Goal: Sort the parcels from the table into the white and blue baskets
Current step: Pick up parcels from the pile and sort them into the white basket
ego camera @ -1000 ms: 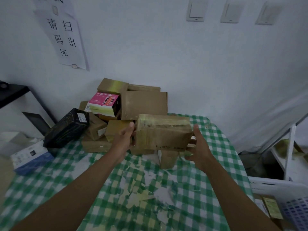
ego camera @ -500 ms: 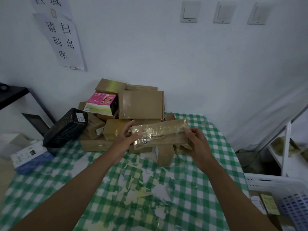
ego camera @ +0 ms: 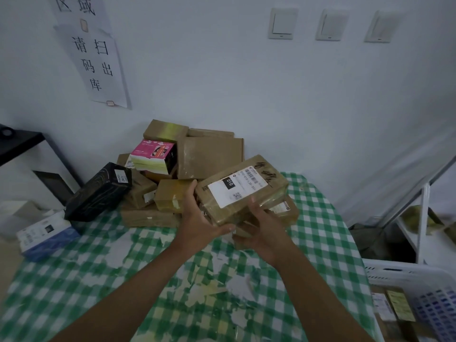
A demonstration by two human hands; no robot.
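Both hands hold one brown parcel (ego camera: 243, 190) above the bench (ego camera: 318, 233), tilted, its white shipping label (ego camera: 237, 188) facing up. The left hand (ego camera: 197, 218) grips the parcel's near-left end, thumb up along the side edge, fingers (ego camera: 225, 228) curled under the bottom. The right hand (ego camera: 259, 230) cups the near edge from below, its thumb pressed just beside the label; its other fingers are hidden under the parcel. Beyond the fingers, a heap of parcels (ego camera: 207, 156) lies against the wall, including a black box (ego camera: 98, 192) and a pink box (ego camera: 154, 156). A white basket (ego camera: 399, 272) sits at lower right, off the bench's edge.
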